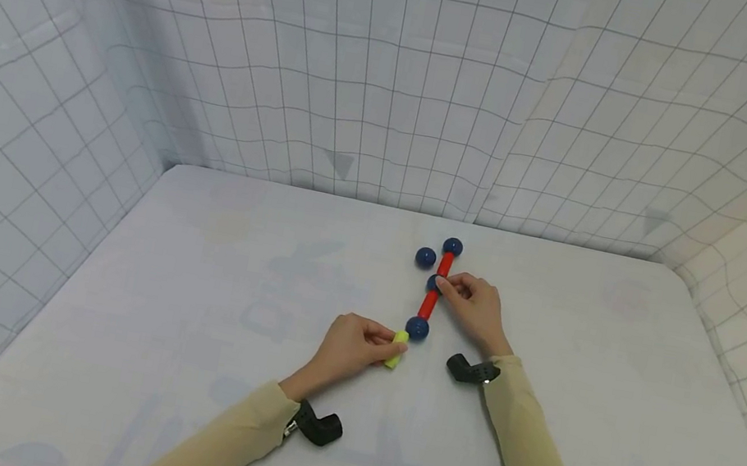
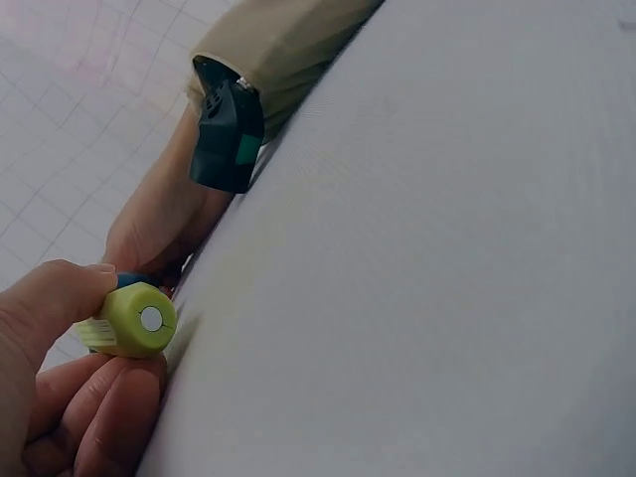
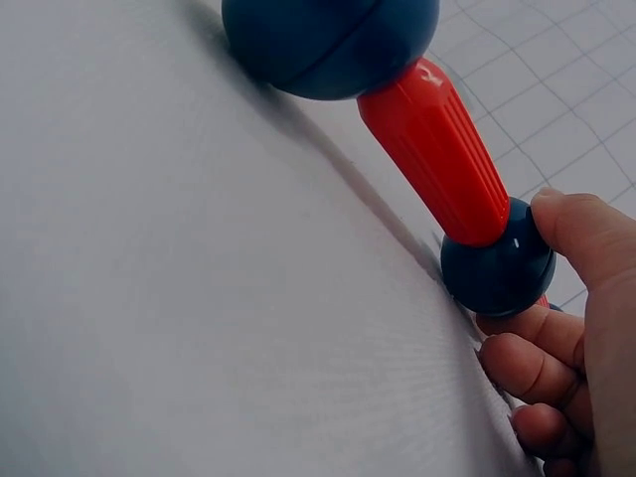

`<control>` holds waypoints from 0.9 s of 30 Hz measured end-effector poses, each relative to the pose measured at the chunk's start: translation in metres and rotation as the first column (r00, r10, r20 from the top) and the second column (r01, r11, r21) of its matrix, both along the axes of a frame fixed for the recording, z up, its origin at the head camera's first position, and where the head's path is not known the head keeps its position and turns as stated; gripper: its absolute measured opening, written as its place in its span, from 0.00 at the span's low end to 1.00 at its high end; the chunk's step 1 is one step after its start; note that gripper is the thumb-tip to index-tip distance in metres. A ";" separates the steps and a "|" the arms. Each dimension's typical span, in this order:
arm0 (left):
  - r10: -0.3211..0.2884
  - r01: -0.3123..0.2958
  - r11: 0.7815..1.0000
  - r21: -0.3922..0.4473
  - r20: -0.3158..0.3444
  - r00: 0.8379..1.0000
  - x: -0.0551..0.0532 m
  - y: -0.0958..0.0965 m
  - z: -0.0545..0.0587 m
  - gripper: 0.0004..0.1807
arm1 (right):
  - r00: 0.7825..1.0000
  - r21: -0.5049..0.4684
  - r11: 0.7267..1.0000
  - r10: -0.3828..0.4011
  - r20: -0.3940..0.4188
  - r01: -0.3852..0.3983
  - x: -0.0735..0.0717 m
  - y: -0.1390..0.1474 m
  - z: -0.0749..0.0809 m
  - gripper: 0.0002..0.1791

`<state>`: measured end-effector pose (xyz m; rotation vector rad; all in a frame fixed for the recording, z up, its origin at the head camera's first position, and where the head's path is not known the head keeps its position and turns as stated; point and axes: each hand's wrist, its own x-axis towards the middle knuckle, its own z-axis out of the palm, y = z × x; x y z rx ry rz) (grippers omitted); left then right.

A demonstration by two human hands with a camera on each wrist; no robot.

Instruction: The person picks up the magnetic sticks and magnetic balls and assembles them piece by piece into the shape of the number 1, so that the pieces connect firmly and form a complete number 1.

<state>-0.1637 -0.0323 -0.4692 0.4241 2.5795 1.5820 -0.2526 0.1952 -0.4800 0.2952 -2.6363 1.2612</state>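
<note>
In the head view, a chain of blue balls and red rods lies slantwise on the table. Its near ball (image 1: pixel 417 328) joins a ribbed red rod (image 3: pixel 437 154), which meets the middle ball (image 3: pixel 497 260); a second red rod (image 1: pixel 445 264) leads on to the far ball (image 1: pixel 453 246). My right hand (image 1: pixel 476 308) pinches the middle ball between thumb and fingers. Just left of the near ball, my left hand (image 1: pixel 353 350) holds a yellow-green rod (image 2: pixel 139 320) between thumb and fingers. A round silvery disc shows on that rod's end in the left wrist view.
A loose blue ball (image 1: pixel 425 257) lies left of the chain's far end. The white table (image 1: pixel 176 331) has faint printed marks. Grid-patterned curtains (image 1: pixel 399 88) hang behind it and at both sides. Each wrist wears a dark camera (image 1: pixel 318 426).
</note>
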 end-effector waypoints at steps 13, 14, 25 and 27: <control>0.019 -0.026 0.996 -0.086 -0.074 0.997 0.002 0.005 0.000 0.16 | 1.000 0.003 1.000 0.005 0.016 -0.005 -0.001 -0.001 0.001 0.15; 0.022 -0.030 0.996 -0.089 -0.081 0.996 0.002 0.005 -0.001 0.16 | 1.000 0.007 1.000 0.004 0.018 -0.004 -0.001 -0.001 0.001 0.15; 0.060 -0.069 0.995 -0.075 -0.115 0.992 0.005 0.011 0.001 0.14 | 1.000 0.006 1.000 0.009 0.006 -0.009 -0.001 -0.001 0.001 0.15; 0.066 -0.075 0.995 -0.072 -0.119 0.991 0.005 0.011 0.001 0.14 | 1.000 0.006 1.000 0.011 0.000 -0.011 -0.002 0.000 0.000 0.15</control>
